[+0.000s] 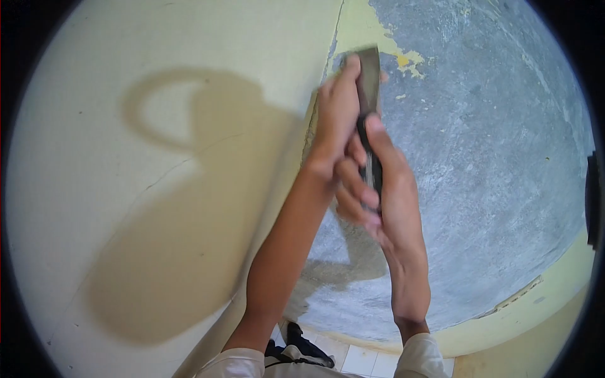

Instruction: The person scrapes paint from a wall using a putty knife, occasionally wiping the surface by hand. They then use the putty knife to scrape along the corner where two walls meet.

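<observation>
A wall (126, 264) fills nearly the whole view, pale yellow paint over its left half, with thin cracks running across it and a large soft shadow of the person's head and arms falling on it. To the right the paint is gone and a broad patch of bare grey plaster (491, 164) shows, streaked with scrape marks and ringed by a ragged edge where yellow flakes cling near the top. A yellow band runs along the bottom right of the grey patch. Low down, between the arms, a strip of pale floor tiles (359, 360) shows, with a dark shoe on it just beside the white sleeves.

Both forearms rise from the bottom of the view and meet at the border between paint and plaster. The right hand (384, 195) is the lower one, its fingers (356, 195) clenched round the dark handle of a scraper (369, 94), thumb lying up along the handle. The left hand (337, 120) sits above it, fingers wrapped over the upper part of the tool, pressing just behind the blade. The two hands touch each other along the handle.

The scraper stands nearly upright, its flat metal blade slightly blurred, the top edge set against the wall right at the line where the yellow paint ends and the grey begins, near the small loose flakes of paint (406, 61) at the upper edge.
</observation>
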Demonstrator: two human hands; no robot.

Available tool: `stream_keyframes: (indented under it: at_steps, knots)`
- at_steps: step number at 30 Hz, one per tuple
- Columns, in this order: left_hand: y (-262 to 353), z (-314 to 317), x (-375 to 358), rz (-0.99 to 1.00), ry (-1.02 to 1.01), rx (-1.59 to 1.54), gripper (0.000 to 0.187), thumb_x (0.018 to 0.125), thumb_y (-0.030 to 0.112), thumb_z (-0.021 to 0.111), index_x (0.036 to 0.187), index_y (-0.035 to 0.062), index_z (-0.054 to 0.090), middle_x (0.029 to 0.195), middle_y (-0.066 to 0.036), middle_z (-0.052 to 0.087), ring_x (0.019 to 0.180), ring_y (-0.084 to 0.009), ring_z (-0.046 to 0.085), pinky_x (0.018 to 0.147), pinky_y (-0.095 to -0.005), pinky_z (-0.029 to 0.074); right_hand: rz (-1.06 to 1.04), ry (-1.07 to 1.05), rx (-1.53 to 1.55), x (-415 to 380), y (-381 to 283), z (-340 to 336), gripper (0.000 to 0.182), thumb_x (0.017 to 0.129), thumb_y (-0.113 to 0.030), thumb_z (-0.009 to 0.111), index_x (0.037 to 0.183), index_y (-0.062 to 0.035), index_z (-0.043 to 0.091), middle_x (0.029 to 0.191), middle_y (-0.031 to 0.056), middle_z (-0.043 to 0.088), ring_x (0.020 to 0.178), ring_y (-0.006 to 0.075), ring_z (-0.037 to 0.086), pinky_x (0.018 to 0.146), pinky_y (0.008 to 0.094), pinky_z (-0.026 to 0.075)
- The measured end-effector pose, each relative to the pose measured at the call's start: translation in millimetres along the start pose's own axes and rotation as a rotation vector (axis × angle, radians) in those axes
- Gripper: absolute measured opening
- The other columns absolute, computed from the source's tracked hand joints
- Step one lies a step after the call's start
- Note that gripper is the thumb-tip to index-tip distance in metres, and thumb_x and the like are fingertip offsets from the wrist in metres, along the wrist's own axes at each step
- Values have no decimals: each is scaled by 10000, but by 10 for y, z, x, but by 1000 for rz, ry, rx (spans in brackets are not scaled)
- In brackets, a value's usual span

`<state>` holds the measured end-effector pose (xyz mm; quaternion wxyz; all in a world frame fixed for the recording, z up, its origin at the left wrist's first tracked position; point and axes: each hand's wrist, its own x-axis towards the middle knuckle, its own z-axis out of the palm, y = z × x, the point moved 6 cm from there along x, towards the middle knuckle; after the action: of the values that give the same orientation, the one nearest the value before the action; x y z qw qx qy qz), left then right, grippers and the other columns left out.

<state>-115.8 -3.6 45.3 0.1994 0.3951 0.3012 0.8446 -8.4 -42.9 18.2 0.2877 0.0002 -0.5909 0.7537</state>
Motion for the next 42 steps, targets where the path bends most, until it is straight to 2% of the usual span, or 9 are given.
stream_keyframes:
  at_steps: [14, 17, 28, 32, 34, 36, 37, 41, 42]
  knots:
    - [67, -54, -42, -51, 115, -139, 441, 978, 427, 423, 1004, 34, 621, 636, -25, 520, 551, -113, 468, 477, -274, 364, 157, -112, -167, 67, -120, -45, 405, 1012, -423, 375, 756, -109, 382, 442, -28, 300, 266, 56, 209, 259, 219, 151]
    - [-83, -58, -65, -4, 131, 48, 442, 972, 456, 423, 1006, 60, 617, 650, -21, 511, 540, -118, 463, 477, -281, 377, 69, -15, -258, -68, -27, -165, 415, 1003, -453, 389, 756, -120, 383, 449, -41, 292, 289, 52, 223, 286, 213, 167]
    - [-160, -65, -179, -58, 166, -57, 536, 970, 524, 410, 918, 20, 586, 627, -35, 517, 512, -107, 450, 467, -265, 363, 93, -26, -316, -42, 64, -294, 439, 1013, -464, 364, 753, -110, 379, 456, -43, 286, 305, 52, 212, 301, 218, 170]
    - [-173, -71, -221, 78, 169, 56, 544, 992, 501, 389, 870, 7, 582, 622, -9, 515, 538, -119, 490, 500, -250, 386, 79, -65, -382, -3, -75, -368, 446, 1015, -468, 359, 755, -106, 381, 449, -41, 289, 312, 51, 224, 312, 219, 182]
    - [-259, -69, -433, 76, 58, 29, 439, 1010, 369, 429, 908, -23, 598, 722, -43, 559, 631, -129, 538, 577, -254, 429, -108, 67, -468, -248, -123, -562, 452, 1014, -474, 360, 753, -106, 384, 443, -35, 307, 318, 52, 241, 320, 216, 188]
    - [-17, -95, -677, 819, 246, 637, 315, 995, 233, 475, 983, -52, 607, 881, -112, 610, 792, -176, 578, 718, -310, 467, -39, 109, -332, -650, 101, -858, 459, 1020, -460, 356, 750, -90, 397, 471, 6, 378, 335, 75, 326, 319, 235, 249]
    - [36, -74, -725, 979, 198, 792, 287, 970, 147, 497, 1164, -55, 559, 1141, -203, 571, 1030, -274, 560, 884, -384, 447, -21, 168, -285, -891, 301, -994, 456, 1018, -457, 362, 752, -90, 404, 476, 10, 388, 340, 79, 342, 321, 238, 259]
    - [46, 9, -578, 1037, 267, 889, 475, 963, 199, 515, 1360, -36, 402, 1342, -253, 440, 1258, -374, 417, 1047, -432, 342, 224, 294, -224, -1698, 1556, -1428, 449, 1015, -442, 389, 758, -77, 431, 494, 19, 415, 350, 95, 372, 324, 253, 266]
    - [5, 73, -517, 922, 241, 961, 585, 941, 192, 530, 1420, -33, 282, 1406, -260, 347, 1312, -395, 320, 1085, -475, 265, 307, 331, -237, -1883, 1895, -1484, 462, 1016, -445, 386, 740, -77, 429, 495, 19, 412, 352, 98, 370, 331, 255, 265]
